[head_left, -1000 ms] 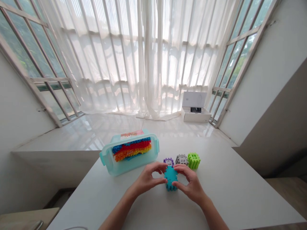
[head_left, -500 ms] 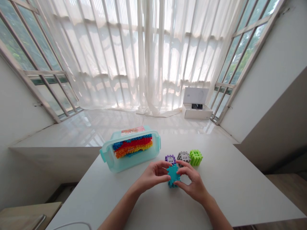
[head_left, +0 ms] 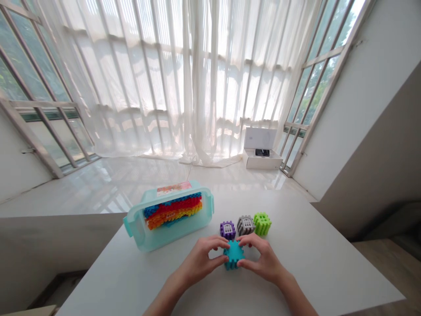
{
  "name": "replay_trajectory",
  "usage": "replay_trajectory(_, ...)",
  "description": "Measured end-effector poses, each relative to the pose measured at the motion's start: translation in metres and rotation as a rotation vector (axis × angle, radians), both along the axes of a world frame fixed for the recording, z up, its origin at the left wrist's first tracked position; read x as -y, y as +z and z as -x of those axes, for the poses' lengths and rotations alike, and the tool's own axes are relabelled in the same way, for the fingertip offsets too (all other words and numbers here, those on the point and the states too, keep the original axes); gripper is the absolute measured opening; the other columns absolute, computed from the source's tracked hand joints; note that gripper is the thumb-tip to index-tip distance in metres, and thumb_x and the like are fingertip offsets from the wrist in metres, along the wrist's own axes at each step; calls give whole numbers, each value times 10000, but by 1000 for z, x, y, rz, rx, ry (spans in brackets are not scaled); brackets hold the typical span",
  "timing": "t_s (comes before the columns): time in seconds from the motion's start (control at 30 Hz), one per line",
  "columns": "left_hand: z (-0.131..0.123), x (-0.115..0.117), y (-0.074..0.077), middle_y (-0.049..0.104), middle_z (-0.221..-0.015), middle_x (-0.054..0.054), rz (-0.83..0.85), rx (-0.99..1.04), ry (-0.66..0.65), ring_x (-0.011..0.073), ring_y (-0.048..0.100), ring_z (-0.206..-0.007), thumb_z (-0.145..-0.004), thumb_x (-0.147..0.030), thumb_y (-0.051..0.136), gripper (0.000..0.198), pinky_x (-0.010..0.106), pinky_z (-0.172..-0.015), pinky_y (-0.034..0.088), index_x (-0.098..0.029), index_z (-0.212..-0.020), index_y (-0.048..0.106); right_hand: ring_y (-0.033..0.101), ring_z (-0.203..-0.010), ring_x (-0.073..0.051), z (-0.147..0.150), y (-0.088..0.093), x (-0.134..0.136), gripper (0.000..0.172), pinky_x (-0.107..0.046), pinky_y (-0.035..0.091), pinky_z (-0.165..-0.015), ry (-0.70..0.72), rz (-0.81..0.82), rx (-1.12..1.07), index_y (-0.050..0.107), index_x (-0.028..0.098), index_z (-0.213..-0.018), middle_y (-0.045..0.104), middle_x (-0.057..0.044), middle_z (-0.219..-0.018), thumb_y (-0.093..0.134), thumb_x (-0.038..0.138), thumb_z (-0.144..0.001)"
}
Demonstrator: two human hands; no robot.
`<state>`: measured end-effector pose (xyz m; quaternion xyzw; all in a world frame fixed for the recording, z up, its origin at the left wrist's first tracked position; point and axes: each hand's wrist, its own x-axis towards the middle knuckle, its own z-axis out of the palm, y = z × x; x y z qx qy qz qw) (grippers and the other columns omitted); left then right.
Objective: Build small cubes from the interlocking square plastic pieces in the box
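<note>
Teal interlocking block (head_left: 234, 254): held at centre, gripped from both sides by left hand (head_left: 199, 262) and right hand (head_left: 259, 259), equally near. Purple block (head_left: 227, 230) at 12 o'clock; grey block (head_left: 245, 225) and green block (head_left: 262, 224) at 1 o'clock; aqua plastic box (head_left: 171, 237) at 10 o'clock.

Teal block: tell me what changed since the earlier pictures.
The teal block has turned, now facing the view squarer, with the left hand and right hand still holding it. The purple block, grey block, green block and tub stayed put.

Left hand (head_left: 199, 263), right hand (head_left: 263, 260) — both bare
</note>
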<state>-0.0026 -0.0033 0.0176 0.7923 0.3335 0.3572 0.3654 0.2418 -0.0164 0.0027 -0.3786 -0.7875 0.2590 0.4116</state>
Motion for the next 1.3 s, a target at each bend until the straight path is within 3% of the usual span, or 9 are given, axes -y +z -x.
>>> replay_trajectory(0.1,2,1,-1,726,-1100,46,-61,-82,8,202,669,-998,-794,-205,733,189,317,-903,513,-244,-979,733,665,-1003,-252,0,-3,0,372,-370,527,-891,2,18,6,669,217,-1006,719,-89,-1099,849,364,-715)
replay_trajectory(0.3,3,3,1,726,-1068,29,-102,-162,-8,200,658,-1000,-791,-205,719,163,297,-892,496,-248,-948,709,654,-1001,-262,0,-5,1,389,-384,524,-892,16,30,48,679,214,-1010,719,-88,-1081,858,358,-696)
replay_trajectory(0.8,4,3,0,699,-1097,13,-112,-202,-6,188,639,-1022,-786,-171,691,194,269,-904,473,-263,-956,684,659,-1057,-272,1,-11,0,403,-395,513,-931,7,44,71,664,205,-1049,700,-107,-1157,849,291,-700)
replay_trajectory(1.1,4,2,-3,698,-1039,13,-119,-251,-4,195,633,-984,-790,-171,680,187,267,-869,473,-255,-957,665,663,-991,-250,4,-16,-3,386,-333,542,-797,36,75,26,641,185,-1027,679,-111,-1134,838,319,-722)
replay_trajectory(1.3,3,2,-5,689,-1026,28,-141,-267,2,204,633,-974,-790,-174,666,183,275,-857,478,-247,-958,665,633,-1109,-274,4,-12,-1,374,-377,519,-930,52,74,31,648,185,-1054,664,-127,-1186,817,298,-740)
